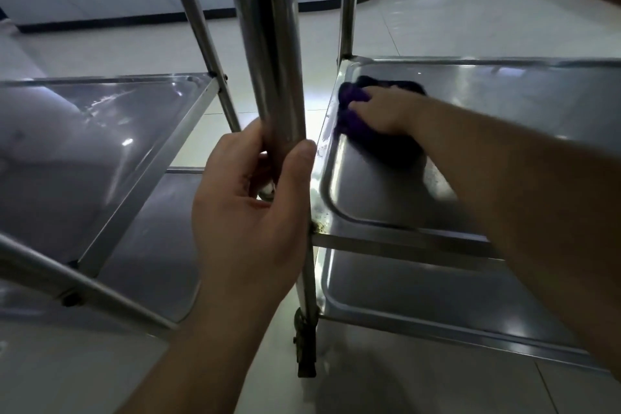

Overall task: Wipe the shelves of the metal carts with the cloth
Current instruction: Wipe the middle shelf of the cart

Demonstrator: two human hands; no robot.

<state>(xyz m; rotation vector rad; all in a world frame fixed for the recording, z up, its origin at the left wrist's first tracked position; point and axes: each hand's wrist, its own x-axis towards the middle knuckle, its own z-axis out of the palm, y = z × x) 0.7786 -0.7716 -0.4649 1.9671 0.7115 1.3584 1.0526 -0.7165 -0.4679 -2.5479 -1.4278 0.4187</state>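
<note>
Two steel carts stand side by side. My right hand (386,111) lies on a purple cloth (361,129) at the far left corner of the right cart's middle shelf (504,104), pressing it flat against the metal. My left hand (255,212) grips the near upright post (268,54) of that cart, fingers and thumb curled round it. Below is the right cart's bottom shelf (420,292). The left cart's middle shelf (84,151) shows wet streaks and reflections, with its lower shelf (158,245) beneath.
A caster wheel (305,346) sits under the gripped post on the pale tiled floor (453,10). A slanted steel bar (84,286) of the left cart crosses the lower left. A white counter base with a dark plinth (134,20) runs along the back.
</note>
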